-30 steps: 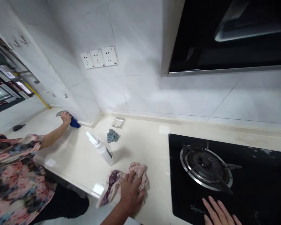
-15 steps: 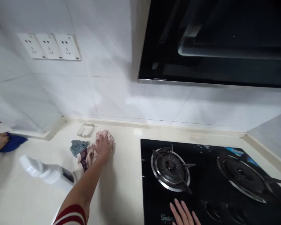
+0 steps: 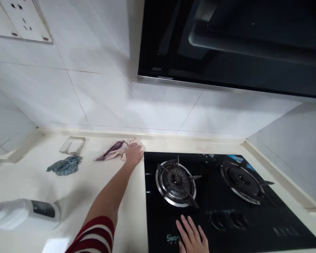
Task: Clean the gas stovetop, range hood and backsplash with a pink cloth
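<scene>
Along the back edge of the surface point(image 3: 94, 177): pink cloth point(image 3: 116, 150), bunched just beside the stove's point(image 3: 210, 189) far left corner, its purple-printed end trailing left;
Left hand point(image 3: 134, 153): my fingers are set into the cloth's folds; their tips are hidden, so I cannot tell whether they pinch it;
Right hand point(image 3: 192, 233): spread over the stove's front, before the left burner point(image 3: 177, 180), gripping nothing;
Left of the cloth: blue rag point(image 3: 65, 166) and clear dish point(image 3: 73, 144); white bottle point(image 3: 23, 212) farther forward;
Cloth under palm: I judge even pressure best, the trailing end tucked under, my knuckles clear of the stove's corner
</scene>
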`<action>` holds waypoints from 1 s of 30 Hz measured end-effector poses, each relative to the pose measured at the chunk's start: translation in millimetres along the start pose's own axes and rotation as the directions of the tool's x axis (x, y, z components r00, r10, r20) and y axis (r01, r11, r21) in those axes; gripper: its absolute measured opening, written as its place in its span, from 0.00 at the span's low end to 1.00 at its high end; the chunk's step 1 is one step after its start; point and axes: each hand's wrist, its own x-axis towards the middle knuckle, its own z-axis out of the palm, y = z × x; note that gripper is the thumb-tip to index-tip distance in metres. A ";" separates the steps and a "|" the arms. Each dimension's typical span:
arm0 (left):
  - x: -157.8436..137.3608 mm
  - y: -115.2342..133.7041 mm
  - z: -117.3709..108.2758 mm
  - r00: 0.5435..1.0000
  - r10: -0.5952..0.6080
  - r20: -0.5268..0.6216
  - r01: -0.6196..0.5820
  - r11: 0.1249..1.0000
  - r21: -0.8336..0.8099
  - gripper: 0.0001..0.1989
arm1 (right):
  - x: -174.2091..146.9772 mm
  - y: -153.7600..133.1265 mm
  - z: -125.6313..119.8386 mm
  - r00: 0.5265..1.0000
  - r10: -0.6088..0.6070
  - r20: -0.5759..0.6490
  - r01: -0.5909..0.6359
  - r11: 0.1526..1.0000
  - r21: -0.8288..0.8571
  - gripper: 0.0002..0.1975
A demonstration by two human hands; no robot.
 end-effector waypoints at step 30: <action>-245.4 95.6 -36.5 0.999 0.031 0.005 -0.032 0.988 0.151 0.22 | 20.7 -8.6 -38.9 0.983 0.105 0.151 -0.160 0.896 0.415 0.27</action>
